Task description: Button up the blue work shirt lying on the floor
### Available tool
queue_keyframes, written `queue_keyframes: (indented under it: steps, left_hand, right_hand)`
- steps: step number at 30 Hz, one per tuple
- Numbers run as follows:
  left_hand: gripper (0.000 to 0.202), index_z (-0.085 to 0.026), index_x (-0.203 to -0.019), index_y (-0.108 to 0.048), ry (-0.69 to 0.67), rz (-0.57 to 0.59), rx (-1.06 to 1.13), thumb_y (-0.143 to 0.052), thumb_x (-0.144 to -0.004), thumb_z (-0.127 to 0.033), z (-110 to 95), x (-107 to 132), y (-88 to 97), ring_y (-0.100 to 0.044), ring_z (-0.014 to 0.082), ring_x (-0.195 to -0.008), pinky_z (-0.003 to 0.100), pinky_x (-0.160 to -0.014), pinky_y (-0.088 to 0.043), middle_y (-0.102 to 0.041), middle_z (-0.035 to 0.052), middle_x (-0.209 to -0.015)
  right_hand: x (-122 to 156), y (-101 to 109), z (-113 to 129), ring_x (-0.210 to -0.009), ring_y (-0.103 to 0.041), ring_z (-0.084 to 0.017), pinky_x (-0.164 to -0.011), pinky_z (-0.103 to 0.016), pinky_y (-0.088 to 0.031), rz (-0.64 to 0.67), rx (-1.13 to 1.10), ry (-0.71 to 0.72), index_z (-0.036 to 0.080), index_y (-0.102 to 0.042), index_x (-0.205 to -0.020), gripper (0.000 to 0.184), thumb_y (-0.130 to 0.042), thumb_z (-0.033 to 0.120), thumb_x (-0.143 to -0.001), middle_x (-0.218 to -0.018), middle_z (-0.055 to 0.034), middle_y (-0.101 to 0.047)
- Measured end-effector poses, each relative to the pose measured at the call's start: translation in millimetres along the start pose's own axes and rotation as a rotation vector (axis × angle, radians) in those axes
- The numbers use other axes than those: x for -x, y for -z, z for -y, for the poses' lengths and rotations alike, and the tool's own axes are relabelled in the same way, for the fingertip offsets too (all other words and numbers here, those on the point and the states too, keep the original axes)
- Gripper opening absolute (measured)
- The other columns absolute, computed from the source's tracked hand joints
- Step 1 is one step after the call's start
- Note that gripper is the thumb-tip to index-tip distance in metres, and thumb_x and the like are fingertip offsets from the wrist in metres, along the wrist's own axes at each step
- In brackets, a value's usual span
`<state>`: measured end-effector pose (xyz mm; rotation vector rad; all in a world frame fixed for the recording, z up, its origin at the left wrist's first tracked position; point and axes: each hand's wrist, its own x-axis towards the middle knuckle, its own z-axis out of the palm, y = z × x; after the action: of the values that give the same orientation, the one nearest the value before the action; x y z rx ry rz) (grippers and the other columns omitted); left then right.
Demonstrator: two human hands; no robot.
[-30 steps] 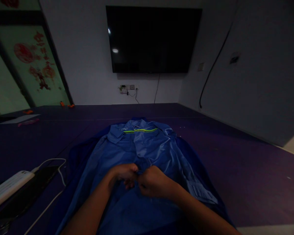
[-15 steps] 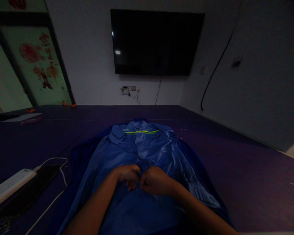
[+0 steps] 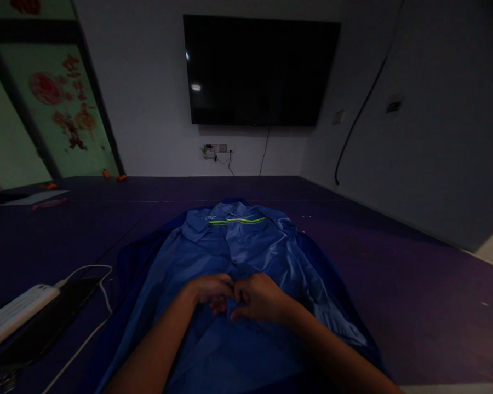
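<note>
A blue work jacket [image 3: 205,254] lies spread front up on the floor, its collar away from me and a yellow-green stripe across the chest. Both hands meet over the middle of its front opening, below the chest. My left hand [image 3: 213,290] is closed on the jacket's front edge, fingers curled under. My right hand [image 3: 258,297] pinches the cloth right beside it, forefinger bent and thumb lower down. The bit of cloth between the fingertips is mostly hidden, and I cannot make out a button there.
On the left, a white power strip [image 3: 20,314] with a white cable [image 3: 86,342] lies by a dark flat panel [image 3: 49,323]. The purple floor mat [image 3: 414,284] stretches to the walls. A television [image 3: 263,71] hangs on the far wall; small orange things [image 3: 121,178] lie near the door.
My right hand has turned slightly and its thumb has come apart from the curled fingers. The left hand stays nearly in place. The jacket lies as before.
</note>
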<state>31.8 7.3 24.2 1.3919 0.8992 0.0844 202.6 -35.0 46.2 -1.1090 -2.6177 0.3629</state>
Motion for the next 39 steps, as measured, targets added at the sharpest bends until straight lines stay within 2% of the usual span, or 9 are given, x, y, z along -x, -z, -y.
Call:
queue_keyframes:
  steps: [4,8,11,20,27,29,31,35,39]
  left_hand:
    - [0.025,-0.014,-0.064,-0.055,-0.068,-0.003,0.091,-0.061,-0.06,-0.038,-6,9,-1.2,-0.044,0.009,-0.029,0.018,-0.03,-0.028,-0.054,-0.0021,-0.039]
    - [0.036,-0.011,-0.069,-0.061,-0.123,0.37,0.023,-0.067,-0.051,-0.042,-18,26,-11.8,-0.05,0.0101,-0.039,0.019,-0.03,-0.025,-0.064,0.0053,-0.063]
    - [0.04,-0.011,-0.073,-0.063,-0.138,0.516,-0.075,-0.071,-0.048,-0.041,-24,32,-18.5,-0.053,0.0124,-0.048,0.02,-0.034,-0.032,-0.065,0.0058,-0.074]
    - [0.014,-0.013,-0.07,-0.061,-0.401,-0.207,-0.39,-0.063,-0.057,-0.014,-19,14,-14.6,-0.052,0.0106,-0.063,0.021,-0.06,-0.043,-0.062,-0.0023,-0.067]
    - [0.03,-0.015,-0.067,-0.06,-0.236,0.215,-0.321,-0.075,-0.048,-0.033,-13,28,-50.5,-0.056,0.0127,-0.064,0.025,-0.064,-0.048,-0.061,-0.0025,-0.065]
    - [0.038,-0.016,-0.078,-0.062,-0.211,0.215,-0.307,-0.075,-0.05,-0.038,-7,47,-66.7,-0.059,0.014,-0.068,0.025,-0.067,-0.049,-0.063,-0.0008,-0.071]
    - [0.039,-0.019,-0.093,-0.061,-0.241,-0.041,-0.356,-0.069,-0.059,-0.037,3,72,-78.2,-0.061,0.0158,-0.08,0.027,-0.075,-0.049,-0.066,0.0016,-0.087]
    - [0.028,-0.024,-0.097,-0.061,-0.21,-0.988,-0.664,-0.05,-0.075,-0.037,39,126,-74.7,-0.052,0.0198,-0.107,0.033,-0.098,-0.037,-0.06,0.0033,-0.111]
    - [0.058,-0.015,-0.112,-0.055,0.174,-1.524,-0.843,-0.049,-0.067,-0.052,85,155,-54.3,-0.044,0.0342,-0.114,0.048,-0.092,-0.039,-0.049,0.0138,-0.124]
  right_hand:
    - [2,5,-2,-0.051,-0.053,-0.009,-0.049,-0.019,-0.033,-0.226,-0.206,-0.008,0.017,-0.059,-0.075,0.042,-0.055,0.059,-0.07,-0.057,0.0021,-0.058]
    - [2,11,-10,-0.058,-0.053,-0.011,-0.053,-0.02,-0.035,-0.554,-0.301,-0.1,0.015,-0.057,-0.076,0.049,-0.028,0.053,-0.087,-0.062,-0.0018,-0.058]
    - [-3,15,-18,-0.056,-0.052,-0.011,-0.052,-0.02,-0.034,-0.538,-0.237,-0.222,0.015,-0.055,-0.069,0.05,-0.026,0.051,-0.088,-0.059,-0.0012,-0.055]
    - [-13,-4,-35,-0.088,-0.057,-0.016,-0.075,-0.023,-0.038,-0.405,-0.035,-0.343,0.018,-0.06,-0.095,0.037,-0.03,0.04,-0.09,-0.094,-0.006,-0.064]
    - [-6,-4,-62,-0.111,-0.047,-0.021,-0.092,-0.033,-0.034,-0.439,0.081,-0.544,0.017,-0.05,-0.119,0.04,-0.033,0.036,-0.088,-0.118,-0.0099,-0.055]
    - [11,4,-70,-0.117,-0.042,-0.024,-0.095,-0.038,-0.031,-0.422,0.187,-0.631,0.019,-0.049,-0.122,0.042,-0.039,0.037,-0.085,-0.123,-0.0103,-0.051]
    - [37,8,-76,-0.122,-0.035,-0.028,-0.098,-0.043,-0.027,-0.396,0.289,-0.712,0.022,-0.047,-0.124,0.046,-0.043,0.04,-0.082,-0.129,-0.01,-0.046]
    - [105,-1,-81,-0.122,-0.035,-0.033,-0.093,-0.052,-0.03,-0.338,0.336,-0.848,0.026,-0.039,-0.13,0.057,-0.044,0.049,-0.078,-0.133,-0.0105,-0.041]
    - [152,-14,-76,-0.115,-0.044,-0.032,-0.085,-0.05,-0.039,-0.322,0.263,-0.859,0.029,-0.033,-0.133,0.061,-0.045,0.047,-0.076,-0.129,-0.0088,-0.046]
